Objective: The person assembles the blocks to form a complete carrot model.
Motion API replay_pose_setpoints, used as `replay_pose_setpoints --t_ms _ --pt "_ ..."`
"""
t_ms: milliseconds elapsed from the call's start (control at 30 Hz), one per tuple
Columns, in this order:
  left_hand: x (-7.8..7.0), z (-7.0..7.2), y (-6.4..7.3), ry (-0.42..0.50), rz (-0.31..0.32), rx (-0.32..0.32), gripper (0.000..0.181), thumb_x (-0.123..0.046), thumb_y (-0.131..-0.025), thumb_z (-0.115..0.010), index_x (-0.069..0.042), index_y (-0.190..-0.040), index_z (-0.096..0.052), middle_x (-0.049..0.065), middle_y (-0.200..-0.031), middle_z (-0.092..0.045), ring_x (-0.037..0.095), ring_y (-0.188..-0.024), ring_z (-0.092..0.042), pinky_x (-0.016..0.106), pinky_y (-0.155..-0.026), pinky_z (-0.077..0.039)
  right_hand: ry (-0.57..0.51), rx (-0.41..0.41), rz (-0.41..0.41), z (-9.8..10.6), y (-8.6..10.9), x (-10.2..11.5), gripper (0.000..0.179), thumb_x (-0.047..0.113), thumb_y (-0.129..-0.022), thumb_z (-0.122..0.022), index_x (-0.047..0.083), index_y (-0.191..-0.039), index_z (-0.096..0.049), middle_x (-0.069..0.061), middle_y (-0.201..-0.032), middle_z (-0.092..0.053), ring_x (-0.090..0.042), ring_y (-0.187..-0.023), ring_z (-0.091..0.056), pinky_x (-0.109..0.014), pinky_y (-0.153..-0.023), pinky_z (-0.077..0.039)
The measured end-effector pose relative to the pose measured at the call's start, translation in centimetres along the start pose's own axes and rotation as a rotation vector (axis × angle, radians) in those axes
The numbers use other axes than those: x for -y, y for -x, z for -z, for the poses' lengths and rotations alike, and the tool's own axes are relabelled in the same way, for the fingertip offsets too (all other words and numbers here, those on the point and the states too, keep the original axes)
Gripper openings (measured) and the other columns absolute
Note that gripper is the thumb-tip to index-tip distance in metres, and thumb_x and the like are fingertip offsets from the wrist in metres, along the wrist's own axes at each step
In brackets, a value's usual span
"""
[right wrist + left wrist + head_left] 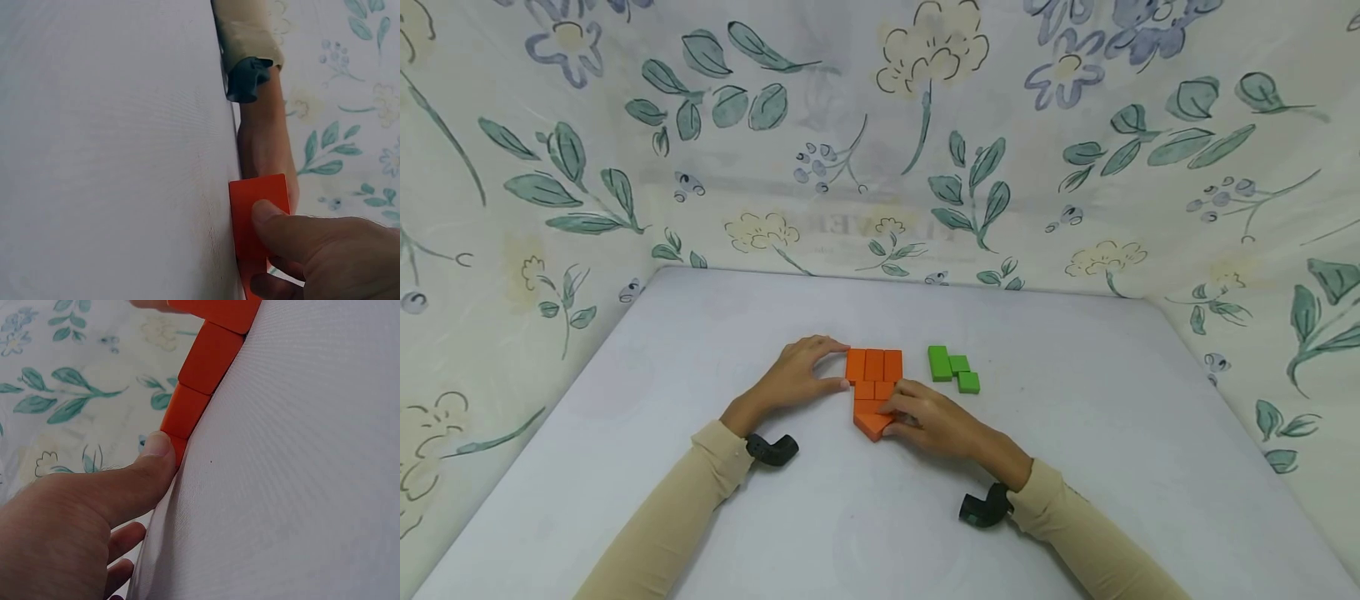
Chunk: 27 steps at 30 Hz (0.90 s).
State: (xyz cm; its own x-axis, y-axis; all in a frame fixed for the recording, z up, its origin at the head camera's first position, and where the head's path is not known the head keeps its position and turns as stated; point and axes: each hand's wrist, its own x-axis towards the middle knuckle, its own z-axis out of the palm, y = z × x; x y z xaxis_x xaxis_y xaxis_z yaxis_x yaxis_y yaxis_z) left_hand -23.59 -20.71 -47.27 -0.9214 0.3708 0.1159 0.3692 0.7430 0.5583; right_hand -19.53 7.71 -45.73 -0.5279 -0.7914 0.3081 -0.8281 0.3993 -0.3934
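Note:
Orange blocks (874, 365) lie edge to edge on the white table, with three upright ones in the far row and a narrower column below. At the near end sits an orange triangular block (870, 426), its point towards me. My left hand (797, 379) pinches the far-left orange block between thumb and index finger. In the left wrist view that thumb (157, 450) presses on the block's end. My right hand (942, 421) pinches the triangular block from the right. The right wrist view shows its thumb against the orange side face (250, 197); the other fingers are partly hidden.
Right of the orange shape lie green blocks: a taller one (939, 364) and two small ones (968, 382), touching in a stepped line. A floral cloth (850, 167) surrounds the white table (850, 533) at the back and sides. Each wrist bears a black device (772, 451).

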Motion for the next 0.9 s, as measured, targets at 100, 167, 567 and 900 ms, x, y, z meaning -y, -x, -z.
replay_pose_setpoints --t_ms 100,167,567,900 --pt "0.1 0.0 0.0 0.006 -0.001 -0.001 0.062 -0.048 -0.085 -0.076 -0.024 -0.139 -0.057 0.006 -0.145 -0.054 0.031 -0.139 -0.044 0.057 -0.115 -0.028 0.012 0.017 0.000 0.2 0.1 0.1 0.027 0.020 -0.088 -0.078 0.014 -0.114 -0.072 0.003 -0.097 -0.056 -0.007 -0.086 -0.049 -0.015 -0.073 -0.047" --pt "0.2 -0.1 0.0 0.009 0.004 0.001 0.062 -0.049 -0.085 -0.076 -0.025 -0.140 -0.057 0.005 -0.144 -0.054 0.030 -0.139 -0.044 0.056 -0.115 -0.029 0.009 0.037 -0.011 0.5 0.1 0.1 0.030 0.021 -0.088 -0.078 0.015 -0.116 -0.071 0.003 -0.102 -0.058 -0.007 -0.091 -0.052 -0.016 -0.079 -0.050" --pt "-0.1 0.2 -0.2 -0.004 -0.011 0.009 0.062 -0.048 -0.086 -0.076 -0.024 -0.139 -0.057 0.006 -0.146 -0.053 0.031 -0.140 -0.043 0.055 -0.115 -0.028 0.088 -0.121 -0.368 3.8 0.5 -1.9 0.012 0.015 -0.092 -0.073 0.006 -0.099 -0.070 0.000 -0.081 -0.062 -0.011 -0.075 -0.054 -0.025 -0.065 -0.051" --pt "0.2 0.0 -0.1 0.011 -0.019 0.002 0.063 -0.049 -0.086 -0.075 -0.022 -0.139 -0.057 0.008 -0.146 -0.053 0.032 -0.139 -0.044 0.057 -0.114 -0.028 0.392 -0.188 -0.457 2.7 1.1 -3.8 0.038 0.031 -0.084 -0.082 0.001 -0.098 -0.065 -0.006 -0.077 -0.059 -0.020 -0.072 -0.050 -0.030 -0.062 -0.044"
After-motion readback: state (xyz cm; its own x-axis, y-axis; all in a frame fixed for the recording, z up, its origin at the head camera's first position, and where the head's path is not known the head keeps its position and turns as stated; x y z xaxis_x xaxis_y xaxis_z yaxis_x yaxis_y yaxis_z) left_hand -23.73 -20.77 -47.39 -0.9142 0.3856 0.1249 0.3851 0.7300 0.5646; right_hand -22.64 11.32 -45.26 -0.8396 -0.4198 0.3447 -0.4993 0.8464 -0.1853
